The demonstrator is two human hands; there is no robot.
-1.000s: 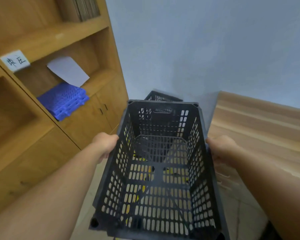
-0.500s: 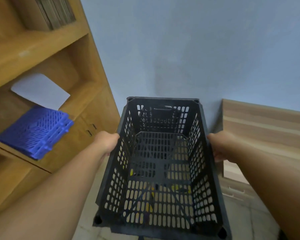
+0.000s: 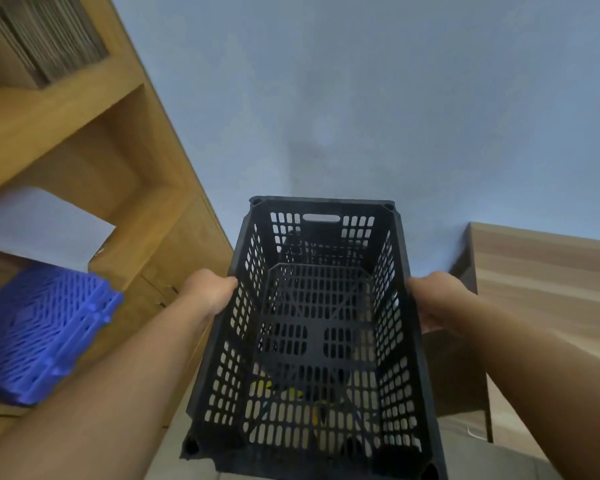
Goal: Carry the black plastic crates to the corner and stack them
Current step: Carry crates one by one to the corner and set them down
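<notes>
Blue-grey wall (image 3: 361, 98) ahead; wooden shelving (image 3: 84, 140) at 9 o'clock. Black crate (image 3: 312, 341) was held centre, open side up. Left hand (image 3: 210, 292) and right hand (image 3: 437, 299) gripped its long rims.

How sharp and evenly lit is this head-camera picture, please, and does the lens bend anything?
In the head view, the black crate is fairly sharp, gripped by the left hand and right hand; the blue crates at the edge look smeared; the wooden shelf unit leans from wide-angle distortion; the wall is softly lit, with a faint dark patch and no glare.
</notes>
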